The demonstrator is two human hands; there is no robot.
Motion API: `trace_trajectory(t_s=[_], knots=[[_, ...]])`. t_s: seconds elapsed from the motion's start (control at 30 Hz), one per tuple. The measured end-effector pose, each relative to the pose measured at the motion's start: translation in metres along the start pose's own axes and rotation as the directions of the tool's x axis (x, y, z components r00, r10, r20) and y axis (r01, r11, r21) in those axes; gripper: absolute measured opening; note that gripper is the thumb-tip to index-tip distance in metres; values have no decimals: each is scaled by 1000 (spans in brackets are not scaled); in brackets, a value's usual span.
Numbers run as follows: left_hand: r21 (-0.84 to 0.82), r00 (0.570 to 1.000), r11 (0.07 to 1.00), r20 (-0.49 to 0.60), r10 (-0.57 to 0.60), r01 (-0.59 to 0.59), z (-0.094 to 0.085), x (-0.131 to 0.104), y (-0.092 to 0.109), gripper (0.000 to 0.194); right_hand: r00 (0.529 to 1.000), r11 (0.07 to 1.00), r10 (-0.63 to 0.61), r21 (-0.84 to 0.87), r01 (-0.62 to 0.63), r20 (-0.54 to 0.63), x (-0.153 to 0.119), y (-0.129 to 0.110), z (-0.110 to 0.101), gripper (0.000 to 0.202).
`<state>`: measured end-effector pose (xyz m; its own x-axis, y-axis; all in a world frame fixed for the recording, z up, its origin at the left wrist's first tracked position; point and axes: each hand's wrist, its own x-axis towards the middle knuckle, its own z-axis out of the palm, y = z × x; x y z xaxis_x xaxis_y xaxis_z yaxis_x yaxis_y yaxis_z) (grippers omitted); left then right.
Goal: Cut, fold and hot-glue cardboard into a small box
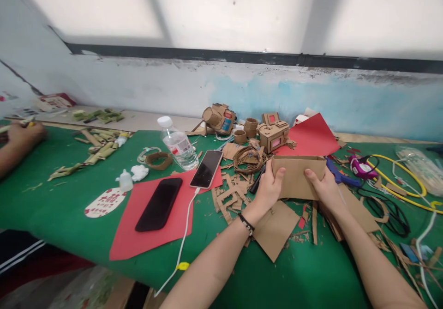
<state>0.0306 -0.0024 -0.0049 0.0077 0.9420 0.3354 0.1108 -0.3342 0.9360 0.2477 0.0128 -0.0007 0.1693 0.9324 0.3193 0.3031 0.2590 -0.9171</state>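
Note:
A brown cardboard box (pixel 296 179) without a visible lid is held up over the table, between my two hands. My left hand (pixel 270 186) grips its left end, thumb on the near wall. On the opposite end my right hand (pixel 325 186) does the same; the fingers of both hands are partly hidden behind the cardboard. Below lies a flat cardboard sheet (pixel 277 230) among torn scraps. A blue glue gun (pixel 342 175) rests just right of my right hand. Behind the box stand a cardboard camera model (pixel 274 136) and a ring of cardboard strips (pixel 248 159).
Left of me, two phones (pixel 159 205) lie on red paper (pixel 124 235), near a water bottle (pixel 180 145). A white cable (pixel 187 226) crosses the green table (pixel 83 239). Yellow cable (pixel 408 193) coils at right. Another person's hand (pixel 26 133) is at far left.

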Motion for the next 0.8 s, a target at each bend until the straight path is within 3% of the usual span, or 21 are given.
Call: trace_trajectory(t_s=[0.27, 0.53, 0.8], knots=[[9, 1000, 1000, 1, 14, -14, 0, 0, 2, 54, 999, 999, -45, -20, 45, -17, 0, 9, -1, 53], [-13, 999, 999, -9, 34, -34, 1, 1, -1, 56, 998, 998, -47, -54, 45, -30, -3, 0, 0, 55], [-39, 995, 994, -4, 99, -99, 1, -3, -3, 66, 987, 984, -155, -101, 150, -44, -9, 2, -7, 57]])
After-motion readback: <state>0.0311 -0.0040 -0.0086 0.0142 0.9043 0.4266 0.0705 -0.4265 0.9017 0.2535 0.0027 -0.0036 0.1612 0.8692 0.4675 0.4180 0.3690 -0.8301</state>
